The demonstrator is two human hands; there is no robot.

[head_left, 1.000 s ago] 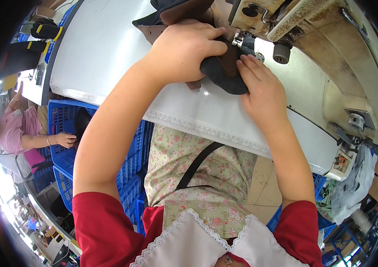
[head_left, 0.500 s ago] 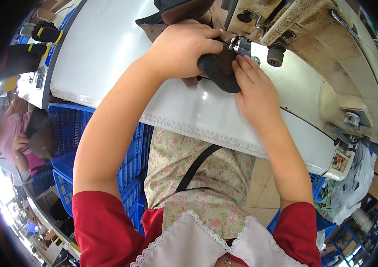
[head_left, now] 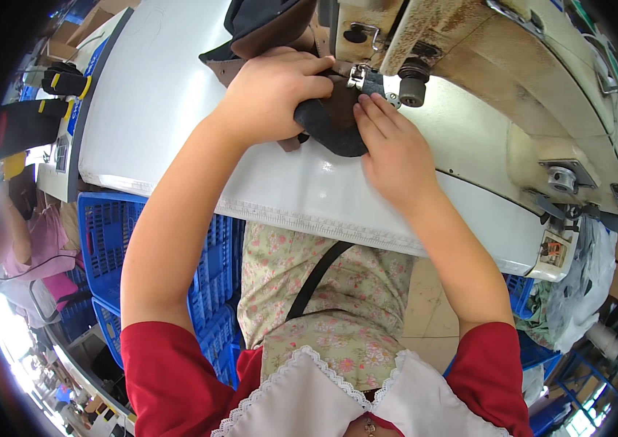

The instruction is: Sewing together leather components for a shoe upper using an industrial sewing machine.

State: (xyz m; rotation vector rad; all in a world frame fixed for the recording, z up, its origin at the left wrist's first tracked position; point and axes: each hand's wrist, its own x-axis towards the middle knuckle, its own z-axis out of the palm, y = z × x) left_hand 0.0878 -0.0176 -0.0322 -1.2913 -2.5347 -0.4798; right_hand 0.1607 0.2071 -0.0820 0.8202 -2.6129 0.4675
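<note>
A dark brown and black leather-like workpiece (head_left: 334,131) lies bent under the presser foot (head_left: 358,76) of a worn beige sewing machine (head_left: 498,80). My left hand (head_left: 274,95) is closed on its left side, with thumb and forefinger close to the foot. On the right edge of the piece, my right hand (head_left: 398,153) lies with fingers stretched flat, fingertips just below the foot. More of the dark material (head_left: 269,29) is bunched behind my left hand. The needle and the stitching point cannot be made out.
The white machine table (head_left: 156,95) has a ruler strip (head_left: 301,218) along its near edge. Blue plastic crates (head_left: 210,284) stand below at left. Black pieces (head_left: 28,124) hang beyond the table's left end, near a co-worker in pink (head_left: 36,240). Plastic bags (head_left: 578,284) sit at lower right.
The view has shifted, so machine, workpiece and both hands appear further left. My hands keep nearly the same place beside the presser foot. The co-worker at left has changed posture.
</note>
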